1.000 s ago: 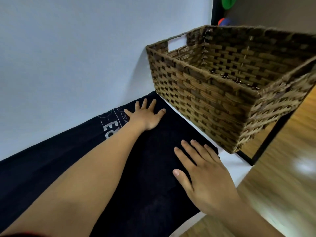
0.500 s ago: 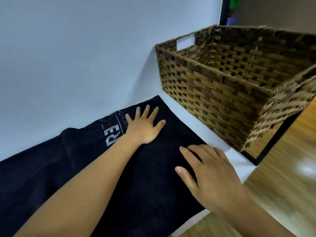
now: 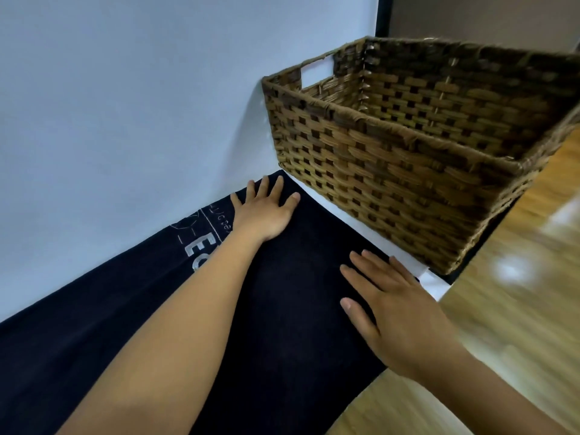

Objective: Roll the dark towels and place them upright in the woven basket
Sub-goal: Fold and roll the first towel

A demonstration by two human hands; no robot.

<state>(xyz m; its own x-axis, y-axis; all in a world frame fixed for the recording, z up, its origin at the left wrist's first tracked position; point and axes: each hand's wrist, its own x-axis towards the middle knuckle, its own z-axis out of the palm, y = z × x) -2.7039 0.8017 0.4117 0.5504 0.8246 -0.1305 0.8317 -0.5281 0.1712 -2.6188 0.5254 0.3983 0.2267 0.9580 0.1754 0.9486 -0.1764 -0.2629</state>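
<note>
A dark navy towel [image 3: 292, 296] with pale lettering lies spread flat on a white table. My left hand [image 3: 266, 211] presses flat on its far corner beside the wall, fingers straight and spread. Flat too, my right hand [image 3: 395, 312] rests on the towel's near right edge. The brown woven basket [image 3: 376, 171] stands on the table just right of the towel's end, with nothing visible inside.
A pale wall [image 3: 125, 105] runs along the table's far side. A strip of white tabletop [image 3: 430, 282] shows between towel and basket. The wooden floor [image 3: 518, 293] lies to the right, past the table's edge and its black frame.
Both hands stay flat on the towel; the left has slid a little toward the far corner and the right toward the near right edge. The view has shifted slightly.
</note>
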